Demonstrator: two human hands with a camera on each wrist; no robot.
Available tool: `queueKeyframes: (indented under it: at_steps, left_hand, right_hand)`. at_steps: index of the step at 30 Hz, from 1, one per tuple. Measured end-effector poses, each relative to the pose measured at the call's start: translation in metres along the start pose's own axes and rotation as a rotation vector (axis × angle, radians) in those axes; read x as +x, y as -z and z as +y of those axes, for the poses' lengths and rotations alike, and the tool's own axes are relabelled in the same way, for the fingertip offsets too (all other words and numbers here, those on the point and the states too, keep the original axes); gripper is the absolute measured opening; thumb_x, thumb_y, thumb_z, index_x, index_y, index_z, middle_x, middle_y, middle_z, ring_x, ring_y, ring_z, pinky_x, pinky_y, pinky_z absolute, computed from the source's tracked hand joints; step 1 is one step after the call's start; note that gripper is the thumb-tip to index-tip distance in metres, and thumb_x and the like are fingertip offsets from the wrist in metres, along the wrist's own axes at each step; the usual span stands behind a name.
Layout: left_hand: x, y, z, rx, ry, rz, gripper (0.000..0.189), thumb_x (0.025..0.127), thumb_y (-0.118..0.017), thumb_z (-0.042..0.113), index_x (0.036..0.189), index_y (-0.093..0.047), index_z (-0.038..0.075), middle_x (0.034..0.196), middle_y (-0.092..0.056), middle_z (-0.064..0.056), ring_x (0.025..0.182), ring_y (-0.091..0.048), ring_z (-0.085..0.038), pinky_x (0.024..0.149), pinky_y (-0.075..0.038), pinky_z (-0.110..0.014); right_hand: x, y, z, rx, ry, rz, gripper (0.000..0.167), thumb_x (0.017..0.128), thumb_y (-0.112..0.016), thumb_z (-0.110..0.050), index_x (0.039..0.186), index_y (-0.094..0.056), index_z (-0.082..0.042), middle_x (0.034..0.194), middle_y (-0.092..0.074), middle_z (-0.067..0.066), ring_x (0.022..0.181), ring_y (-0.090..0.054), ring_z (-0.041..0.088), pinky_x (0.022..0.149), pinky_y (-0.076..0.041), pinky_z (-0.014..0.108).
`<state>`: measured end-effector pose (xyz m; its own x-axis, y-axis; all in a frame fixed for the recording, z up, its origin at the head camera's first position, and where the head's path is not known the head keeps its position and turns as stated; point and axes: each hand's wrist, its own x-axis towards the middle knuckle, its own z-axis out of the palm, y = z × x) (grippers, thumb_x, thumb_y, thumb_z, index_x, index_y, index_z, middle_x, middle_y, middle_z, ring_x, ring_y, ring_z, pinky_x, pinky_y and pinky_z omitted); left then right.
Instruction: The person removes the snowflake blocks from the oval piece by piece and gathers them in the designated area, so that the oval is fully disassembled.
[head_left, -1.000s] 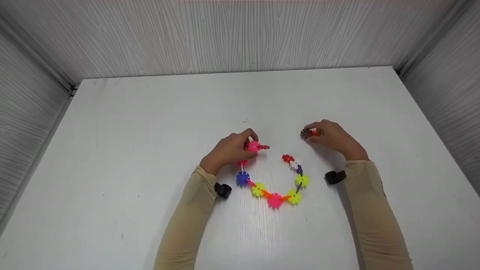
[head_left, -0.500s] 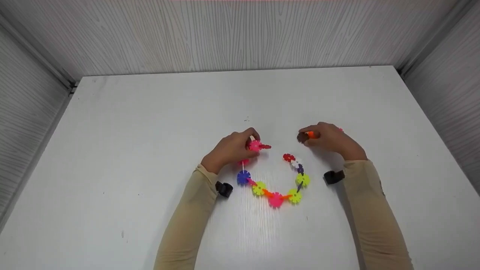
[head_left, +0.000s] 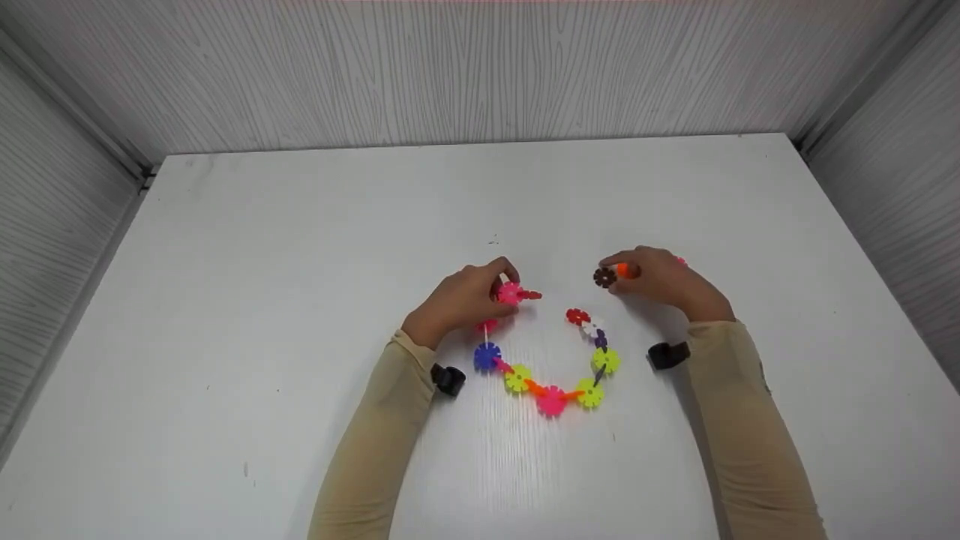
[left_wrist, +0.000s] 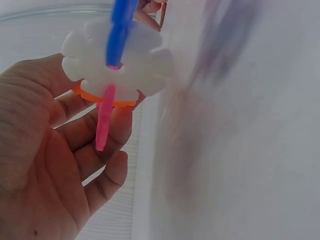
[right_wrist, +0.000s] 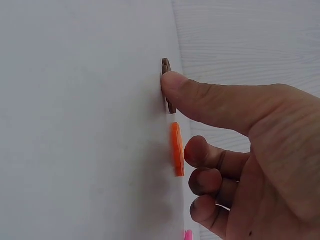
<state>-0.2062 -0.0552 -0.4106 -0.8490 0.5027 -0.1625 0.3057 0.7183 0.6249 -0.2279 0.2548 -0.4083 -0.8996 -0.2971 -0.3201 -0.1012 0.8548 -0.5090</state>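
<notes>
- The chain [head_left: 551,401] of toy discs makes a ring on the white table [head_left: 300,300]. Its gap is at 12 o'clock, the side far from the person.
- From the middle of the ring, the left hand [head_left: 461,300] is at 10 o'clock. It grips one end of the chain, by a pink disc [head_left: 510,293].
- A thin red disc [head_left: 532,295] pokes out from there toward 3 o'clock.
- Close up at the left wrist, a big white disc [left_wrist: 147,45] has a blue disc [left_wrist: 120,32] stuck in at 12 o'clock and a pink piece [left_wrist: 104,120] at 6 o'clock.
- The right hand [head_left: 667,281] is at 2 o'clock. It pinches a brown disc [head_left: 604,277], apart from the chain.
- An orange disc [head_left: 623,271] sits just beside the right hand's fingers. I can't tell if they touch.
- The chain's other end is a flat red disc [head_left: 577,316], at 1 o'clock. Next come a white piece [head_left: 592,328] at 2 o'clock and a purple piece [head_left: 601,340] at 3 o'clock.
- Both arms have tan sleeves [head_left: 375,442].
</notes>
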Motion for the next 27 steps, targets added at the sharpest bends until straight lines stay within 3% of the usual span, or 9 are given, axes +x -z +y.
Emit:
queueKeyframes:
  at_steps: [7, 13, 17, 20, 27]
  left_hand:
    - [-0.001, 0.000, 0.000, -0.001, -0.017, 0.002, 0.039, 0.087, -0.070, 0.030, 0.121, -0.055, 0.018, 0.095, -0.063, -0.005, 0.075, -0.053, -0.017, 0.071, -0.048, -0.031]
    - [-0.001, 0.000, 0.000, -0.008, -0.008, -0.003, 0.040, 0.087, -0.070, 0.031, 0.122, -0.055, 0.019, 0.098, -0.063, -0.004, 0.078, -0.054, -0.018, 0.075, -0.050, -0.031]
    - [0.000, 0.000, 0.001, -0.010, -0.012, -0.008, 0.040, 0.087, -0.071, 0.031, 0.122, -0.055, 0.019, 0.100, -0.063, -0.005, 0.081, -0.055, -0.018, 0.077, -0.051, -0.032]
    - [0.001, -0.001, 0.001, -0.016, -0.013, -0.009, 0.040, 0.087, -0.071, 0.030, 0.122, -0.055, 0.019, 0.100, -0.064, -0.005, 0.081, -0.056, -0.018, 0.077, -0.051, -0.031]
    - [0.001, 0.000, 0.004, -0.057, 0.052, -0.022, 0.042, 0.085, -0.073, 0.031, 0.122, -0.056, 0.020, 0.096, -0.063, -0.002, 0.078, -0.056, -0.018, 0.073, -0.051, -0.029]
  right_hand:
    - [0.000, 0.000, -0.002, 0.013, -0.018, 0.007, 0.045, 0.092, -0.064, -0.020, 0.135, -0.056, -0.015, 0.132, -0.052, 0.019, 0.117, -0.046, 0.033, 0.104, -0.038, 0.052]
    - [-0.001, 0.001, -0.011, 0.006, 0.036, 0.029, 0.044, 0.094, -0.061, -0.022, 0.136, -0.054, -0.012, 0.111, -0.058, 0.015, 0.098, -0.050, 0.027, 0.085, -0.045, 0.040]
    - [-0.002, -0.001, -0.020, 0.031, 0.055, 0.036, 0.042, 0.095, -0.060, -0.025, 0.134, -0.055, -0.011, 0.111, -0.059, 0.012, 0.095, -0.051, 0.024, 0.079, -0.046, 0.033]
    - [-0.003, -0.004, -0.028, 0.032, 0.101, 0.061, 0.040, 0.095, -0.062, -0.025, 0.131, -0.058, -0.011, 0.109, -0.060, 0.011, 0.092, -0.053, 0.023, 0.077, -0.047, 0.031]
    - [-0.005, -0.014, -0.052, 0.013, 0.222, 0.088, 0.035, 0.092, -0.065, -0.026, 0.123, -0.064, -0.009, 0.104, -0.063, 0.009, 0.088, -0.053, 0.022, 0.078, -0.048, 0.033]
